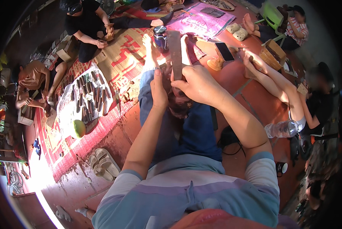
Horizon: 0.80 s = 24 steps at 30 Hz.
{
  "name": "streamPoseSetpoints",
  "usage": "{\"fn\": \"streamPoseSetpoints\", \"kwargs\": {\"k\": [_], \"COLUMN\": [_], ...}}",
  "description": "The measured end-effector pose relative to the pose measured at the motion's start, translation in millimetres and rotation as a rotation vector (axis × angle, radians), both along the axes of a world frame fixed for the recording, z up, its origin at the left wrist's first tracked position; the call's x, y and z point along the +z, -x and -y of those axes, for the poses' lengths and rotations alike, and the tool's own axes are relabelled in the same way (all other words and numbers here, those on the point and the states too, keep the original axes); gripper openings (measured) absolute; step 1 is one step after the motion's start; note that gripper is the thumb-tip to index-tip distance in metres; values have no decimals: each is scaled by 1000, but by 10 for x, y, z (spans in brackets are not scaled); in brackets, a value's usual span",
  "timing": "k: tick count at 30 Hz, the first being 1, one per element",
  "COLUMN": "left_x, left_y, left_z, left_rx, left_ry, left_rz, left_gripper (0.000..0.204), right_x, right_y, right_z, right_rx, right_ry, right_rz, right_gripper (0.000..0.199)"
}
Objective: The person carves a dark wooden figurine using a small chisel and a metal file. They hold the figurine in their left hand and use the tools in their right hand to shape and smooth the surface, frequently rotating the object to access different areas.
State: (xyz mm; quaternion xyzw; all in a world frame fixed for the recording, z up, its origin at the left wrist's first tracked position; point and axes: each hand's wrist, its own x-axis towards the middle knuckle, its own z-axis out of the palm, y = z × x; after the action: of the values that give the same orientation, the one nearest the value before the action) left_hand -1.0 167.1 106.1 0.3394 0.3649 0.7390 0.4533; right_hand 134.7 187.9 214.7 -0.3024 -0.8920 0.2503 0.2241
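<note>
My right hand is closed on a long flat dark metal bar that looks like a file. The bar stands up in front of me, with its far end near a dark blue jar with a metal lid. Beside it, my left hand is closed, thumb up, against a dark brown piece that looks like wood. That piece lies over my lap, between my legs in blue trousers. My left fingers are mostly hidden behind it, and its full shape is hard to make out.
To the left, a white sheet on a patterned mat bears several dark handle-like pieces and a green fruit. Sandals lie nearby. On the right are a phone, plastic bottle and mug. Several people sit around.
</note>
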Motion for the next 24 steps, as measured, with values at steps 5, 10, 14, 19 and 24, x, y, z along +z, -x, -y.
{"fn": "streamPoseSetpoints", "kwargs": {"k": [5, 10, 14, 19, 24], "left_x": [-71, 15, 105, -91, -376], "left_y": [52, 84, -29, -607, -458], "left_z": [-81, 2, 301, 717, 1106], "left_rx": [-18, -51, 644, 438, -235], "left_ry": [1, -11, -119, -90, -247], "left_rz": [-103, -70, -1097, -1297, -1290], "left_gripper": [69, 61, 52, 62, 36], "right_x": [-60, -178, -421, -804, -896], "right_y": [-95, -433, -689, -731, -611], "right_z": [-427, -415, -291, -195, -30], "right_rx": [-217, -168, -269, -289, -219], "right_ry": [316, 764, 790, 786, 689], "right_rz": [-373, -664, -879, -1096, -1155], "right_gripper": [13, 17, 18, 16, 14]}}
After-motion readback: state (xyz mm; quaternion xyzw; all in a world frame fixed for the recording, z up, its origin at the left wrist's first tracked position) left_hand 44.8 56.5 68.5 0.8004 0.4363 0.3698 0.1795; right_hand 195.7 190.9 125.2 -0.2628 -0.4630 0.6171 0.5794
